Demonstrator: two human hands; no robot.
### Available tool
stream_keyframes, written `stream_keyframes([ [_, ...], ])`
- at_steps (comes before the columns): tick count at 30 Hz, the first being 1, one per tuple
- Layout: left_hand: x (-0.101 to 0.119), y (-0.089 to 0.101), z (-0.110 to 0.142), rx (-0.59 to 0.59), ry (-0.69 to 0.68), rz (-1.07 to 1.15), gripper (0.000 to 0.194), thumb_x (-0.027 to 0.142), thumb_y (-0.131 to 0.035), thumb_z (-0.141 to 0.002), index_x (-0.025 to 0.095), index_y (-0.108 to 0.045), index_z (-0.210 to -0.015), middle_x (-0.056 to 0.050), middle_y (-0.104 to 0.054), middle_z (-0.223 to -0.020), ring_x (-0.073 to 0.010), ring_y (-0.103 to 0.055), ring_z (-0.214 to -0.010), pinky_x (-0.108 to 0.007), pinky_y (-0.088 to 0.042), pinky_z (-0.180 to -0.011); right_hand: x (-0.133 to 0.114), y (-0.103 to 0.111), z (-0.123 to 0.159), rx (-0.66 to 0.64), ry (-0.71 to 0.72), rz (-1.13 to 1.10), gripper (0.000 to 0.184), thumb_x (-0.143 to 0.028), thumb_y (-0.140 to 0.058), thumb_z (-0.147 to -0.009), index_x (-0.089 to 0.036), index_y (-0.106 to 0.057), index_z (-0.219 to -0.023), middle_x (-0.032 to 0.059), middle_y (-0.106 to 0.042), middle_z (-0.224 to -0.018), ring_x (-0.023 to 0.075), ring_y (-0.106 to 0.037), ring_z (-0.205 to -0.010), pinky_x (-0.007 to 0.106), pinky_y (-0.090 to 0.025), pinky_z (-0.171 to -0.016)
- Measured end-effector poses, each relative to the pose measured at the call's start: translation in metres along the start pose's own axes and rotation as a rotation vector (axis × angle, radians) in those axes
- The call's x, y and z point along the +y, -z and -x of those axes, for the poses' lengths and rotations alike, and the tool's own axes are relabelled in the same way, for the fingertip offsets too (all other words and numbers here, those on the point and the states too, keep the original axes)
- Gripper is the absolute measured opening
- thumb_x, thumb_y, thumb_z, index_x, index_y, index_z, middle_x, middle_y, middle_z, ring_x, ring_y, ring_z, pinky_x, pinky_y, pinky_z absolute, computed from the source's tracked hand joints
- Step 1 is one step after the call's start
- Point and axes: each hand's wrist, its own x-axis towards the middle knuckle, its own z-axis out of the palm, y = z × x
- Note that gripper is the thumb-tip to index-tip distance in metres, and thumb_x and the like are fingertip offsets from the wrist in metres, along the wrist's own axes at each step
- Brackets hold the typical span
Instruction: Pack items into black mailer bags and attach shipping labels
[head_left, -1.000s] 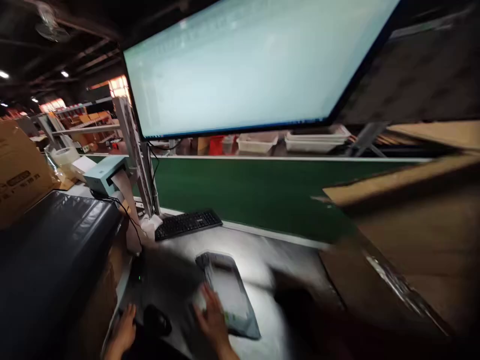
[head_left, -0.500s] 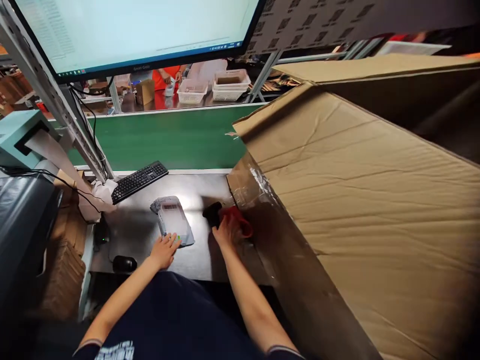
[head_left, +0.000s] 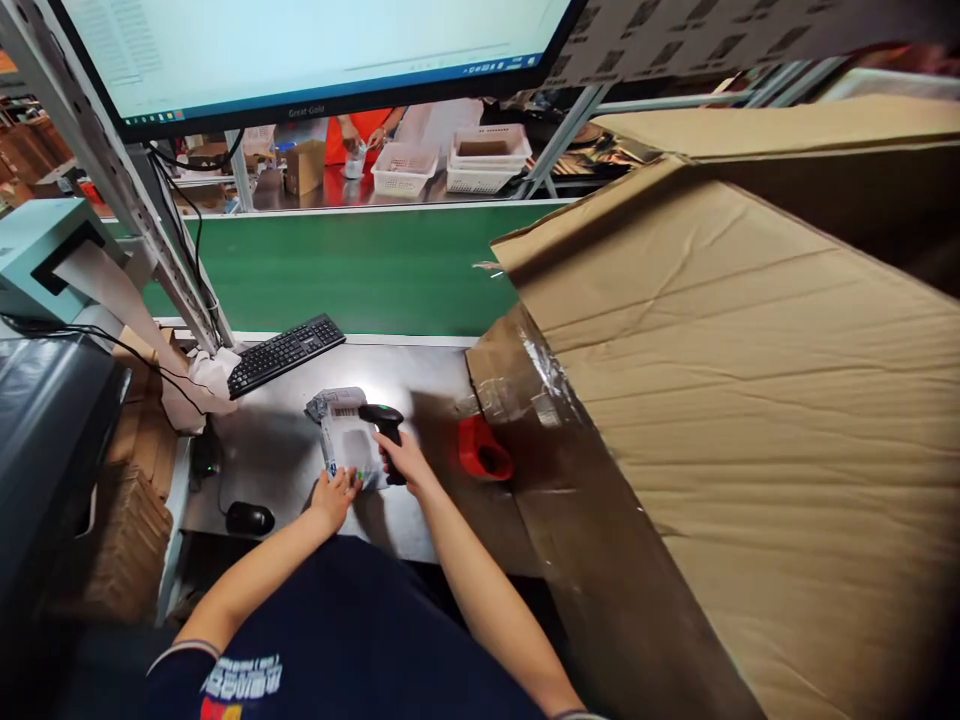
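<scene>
My right hand (head_left: 405,460) is wrapped round the grip of a black handheld barcode scanner (head_left: 386,420). Its head is over the right part of a grey plastic mailer parcel (head_left: 346,420), which lies flat on the metal table with a white barcode label facing up. At the parcel's near edge rests my left hand (head_left: 335,498), its fingers stretched out and slightly apart on the plastic. A red scanner holder (head_left: 480,450) stands to the right of my right hand, with its round opening showing.
A large cardboard box (head_left: 712,380) crowds the right side. Left of the parcel are a black keyboard (head_left: 286,355), a mouse (head_left: 249,518) and a label printer (head_left: 49,255). A monitor (head_left: 315,60) hangs above the green conveyor belt (head_left: 337,270). Beyond are white baskets (head_left: 487,160) and a person in orange (head_left: 367,130).
My right hand has lifted the barcode scanner away from the red holder and brought it left over the parcel. My left hand stays at the parcel's near edge. The view has shifted slightly.
</scene>
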Motion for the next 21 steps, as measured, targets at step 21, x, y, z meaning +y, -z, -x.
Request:
stream_keyframes([
  [21, 0.026, 0.033, 0.019, 0.044, 0.017, 0.261, 0.079, 0.034, -0.066, -0.081, 0.020, -0.046, -0.157, -0.017, -0.029, -0.170, -0.0399, -0.026, -0.157, -0.058, -0.025, -0.128, 0.020, 0.036, 0.038, 0.278, 0.134, 0.188, 0.052, -0.068, -0.056, -0.053, -0.030, -0.048, -0.086, 0.0018, -0.054, -0.061, 0.0314, -0.062, -0.057, 0.048, -0.054, -0.053],
])
